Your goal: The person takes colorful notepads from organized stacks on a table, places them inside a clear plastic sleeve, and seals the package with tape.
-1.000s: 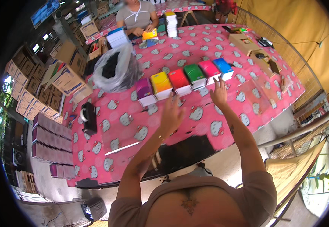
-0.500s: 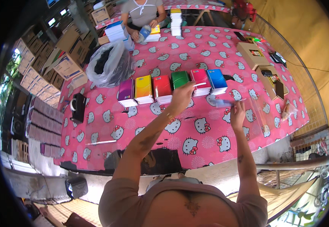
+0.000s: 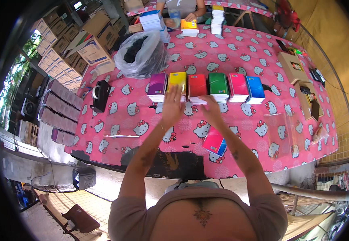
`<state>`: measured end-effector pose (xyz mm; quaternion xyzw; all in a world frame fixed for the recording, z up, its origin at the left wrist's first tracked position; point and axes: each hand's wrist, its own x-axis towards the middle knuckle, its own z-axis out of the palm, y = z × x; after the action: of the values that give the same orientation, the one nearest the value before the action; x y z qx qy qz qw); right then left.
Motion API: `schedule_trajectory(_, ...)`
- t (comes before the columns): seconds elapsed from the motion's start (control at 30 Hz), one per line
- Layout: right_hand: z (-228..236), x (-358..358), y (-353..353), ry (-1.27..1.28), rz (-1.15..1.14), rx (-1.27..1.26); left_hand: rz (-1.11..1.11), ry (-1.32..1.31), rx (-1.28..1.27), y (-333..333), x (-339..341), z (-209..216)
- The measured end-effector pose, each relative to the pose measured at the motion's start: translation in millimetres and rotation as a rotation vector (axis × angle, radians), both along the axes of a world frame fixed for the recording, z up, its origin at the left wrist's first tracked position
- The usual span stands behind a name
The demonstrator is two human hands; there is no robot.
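Observation:
A row of spiral notebook stacks lies across the table: purple (image 3: 157, 86), yellow (image 3: 177, 78), red (image 3: 197, 84), green (image 3: 217, 84), pink (image 3: 238, 84) and blue (image 3: 255, 88). My left hand (image 3: 173, 107) is open, its fingers stretched over the front part of the yellow stack. With its fingers apart, my right hand (image 3: 211, 110) reaches the front edge of the red stack, beside the green one; whether it touches a notebook is hard to tell. Nearer to me, a loose pink notebook (image 3: 211, 140) overlaps a blue notebook (image 3: 222, 149), partly behind my right forearm.
A clear plastic bag (image 3: 142, 56) with dark contents stands behind the row at left. A black tape dispenser (image 3: 101, 96) sits at the left edge. Open cardboard boxes (image 3: 293, 67) lie at right. Across the table, a person (image 3: 182, 10) handles yellow notebooks (image 3: 189, 26).
My right hand has let go of the blue notebook and moved left to the red stack. My left hand has shifted from the green and pink stacks to the yellow one.

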<state>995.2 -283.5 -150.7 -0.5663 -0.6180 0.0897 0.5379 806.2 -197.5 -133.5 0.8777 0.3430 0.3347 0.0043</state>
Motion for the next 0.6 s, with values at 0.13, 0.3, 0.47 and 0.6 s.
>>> schedule_trajectory(0.13,6,-47,52,0.969,0.088,-0.449,-0.087,0.235,-0.019,61,-25,-1)
schedule_trajectory(0.3,0,-14,20,1.42,0.246,-0.375,-0.6,0.279,-0.011,-3,-9,-4)
schedule_trajectory(0.47,23,8,-64,1.287,0.046,-0.278,-0.109,0.225,-0.053,48,-30,1)
schedule_trajectory(0.6,-38,9,-138,0.518,-0.319,-0.455,-0.148,0.222,0.053,55,-30,-13)
